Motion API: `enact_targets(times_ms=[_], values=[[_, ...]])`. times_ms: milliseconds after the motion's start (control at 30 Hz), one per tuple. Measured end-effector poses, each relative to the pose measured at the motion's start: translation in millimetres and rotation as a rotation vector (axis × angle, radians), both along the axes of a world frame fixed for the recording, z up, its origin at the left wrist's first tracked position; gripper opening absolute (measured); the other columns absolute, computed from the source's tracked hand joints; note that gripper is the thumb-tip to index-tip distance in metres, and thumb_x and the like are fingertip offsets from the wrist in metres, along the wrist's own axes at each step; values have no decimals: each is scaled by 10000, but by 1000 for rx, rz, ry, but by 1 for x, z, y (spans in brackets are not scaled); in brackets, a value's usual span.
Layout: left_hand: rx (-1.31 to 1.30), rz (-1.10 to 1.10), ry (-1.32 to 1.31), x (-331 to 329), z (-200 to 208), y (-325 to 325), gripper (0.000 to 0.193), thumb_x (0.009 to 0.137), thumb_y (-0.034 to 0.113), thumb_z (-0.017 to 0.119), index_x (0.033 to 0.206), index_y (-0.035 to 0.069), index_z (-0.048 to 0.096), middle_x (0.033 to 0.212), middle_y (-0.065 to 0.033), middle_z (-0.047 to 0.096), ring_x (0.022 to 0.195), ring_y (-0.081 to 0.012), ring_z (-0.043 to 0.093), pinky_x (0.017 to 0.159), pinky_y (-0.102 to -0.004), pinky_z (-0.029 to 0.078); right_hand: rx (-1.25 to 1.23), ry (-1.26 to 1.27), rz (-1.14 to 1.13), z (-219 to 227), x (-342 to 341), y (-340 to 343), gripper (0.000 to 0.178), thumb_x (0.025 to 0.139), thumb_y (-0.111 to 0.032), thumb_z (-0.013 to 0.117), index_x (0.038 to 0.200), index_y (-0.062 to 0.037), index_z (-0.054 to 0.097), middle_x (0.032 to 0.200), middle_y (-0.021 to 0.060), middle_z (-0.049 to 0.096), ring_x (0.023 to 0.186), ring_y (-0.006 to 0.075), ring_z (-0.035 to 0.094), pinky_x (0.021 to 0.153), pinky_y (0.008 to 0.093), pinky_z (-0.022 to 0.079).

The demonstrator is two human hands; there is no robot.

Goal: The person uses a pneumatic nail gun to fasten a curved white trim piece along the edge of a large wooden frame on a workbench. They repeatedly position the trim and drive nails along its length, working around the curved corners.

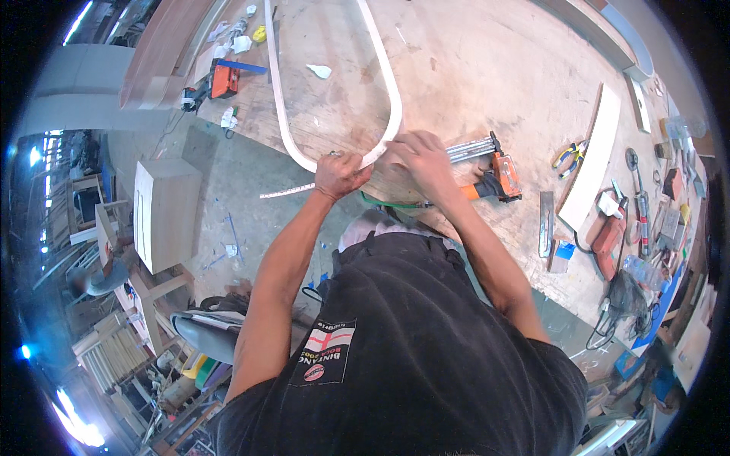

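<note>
A pale, narrow U-shaped wooden frame (390, 83) with rounded corners lies on the workbench, its curved end toward me. My left hand (340, 173) is closed around that near curve. From beneath it a thin whitish strip with dark marks (285, 191) sticks out to the left, past the bench edge. My right hand (417, 156) is beside the right-hand bend of the frame. Its fingers are smeared by motion, so I cannot see whether they grip anything. Just right of it lies an orange and black nail gun (503, 175), and a green hose (391, 203) runs below my hands.
On the bench (471, 68) to the right are yellow-handled pliers (569, 157), a long white curved board (591, 156) and a red power tool (608, 242). An orange tool (223, 79) sits at the left edge. A box-like wooden piece (163, 213) stands on the left.
</note>
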State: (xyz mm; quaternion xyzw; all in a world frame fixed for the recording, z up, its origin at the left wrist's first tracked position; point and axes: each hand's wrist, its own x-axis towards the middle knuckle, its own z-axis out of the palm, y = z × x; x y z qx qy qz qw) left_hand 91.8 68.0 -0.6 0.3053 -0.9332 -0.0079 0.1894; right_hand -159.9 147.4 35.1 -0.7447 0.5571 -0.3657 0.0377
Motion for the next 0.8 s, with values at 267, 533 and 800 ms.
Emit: enact_targets(times_ms=[267,533,800], values=[[42,-3,37,5,-6,1,320,840,378,809,774,126,624,675,-49,634,574,-268,662,525,-418,520,-4,476,582,-19,1,-78,258,840,-255,710,1077,-160,744,1033,-10,670,1083,200,636,1067,397,479],[52,-4,35,5,-8,4,311,836,362,809,769,118,628,678,-54,638,579,-265,668,532,-427,524,-2,441,728,-22,-34,-100,259,871,-191,652,1098,-173,774,1123,-28,721,1137,195,642,1059,371,485],[68,6,4,9,-8,5,296,842,383,797,799,136,639,712,-39,656,621,-260,693,563,-410,527,-88,381,396,10,-82,-130,307,867,-137,667,1147,-87,784,1191,34,740,1155,228,648,1024,387,521]])
